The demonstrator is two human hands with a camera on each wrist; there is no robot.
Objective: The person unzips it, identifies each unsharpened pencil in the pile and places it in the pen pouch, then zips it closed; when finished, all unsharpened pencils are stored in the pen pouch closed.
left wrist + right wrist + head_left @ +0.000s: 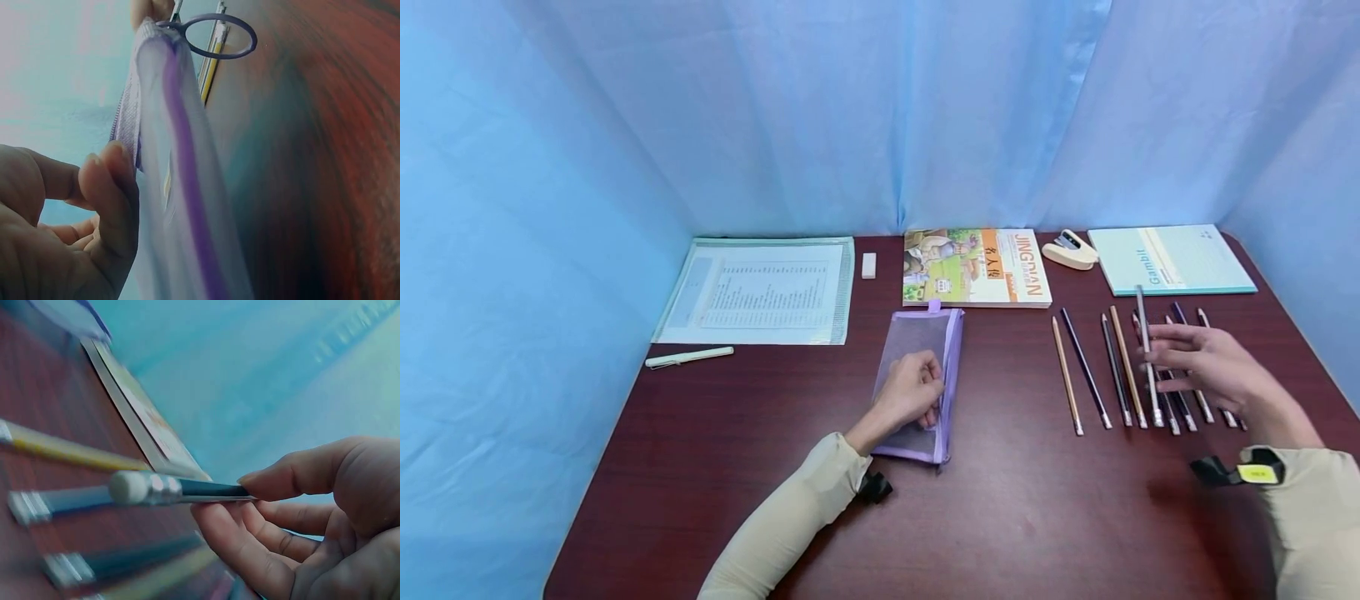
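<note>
I see the left hand [913, 387] pinching the mesh pouch [916, 335] beneath it, apparently to steady it, while the right hand [1213, 367] pinches a pencil [1145, 335] among other pencils [1127, 367].

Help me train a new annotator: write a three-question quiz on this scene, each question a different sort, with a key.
1. What does the right hand pinch?
2. True or false: the left hand touches the pen.
3. Which lies between the plastic folder and the illustrated book? A) notebook; B) eraser; C) pen.

Key:
1. A pencil.
2. False; it touches the purple mesh pencil case.
3. B.
</note>
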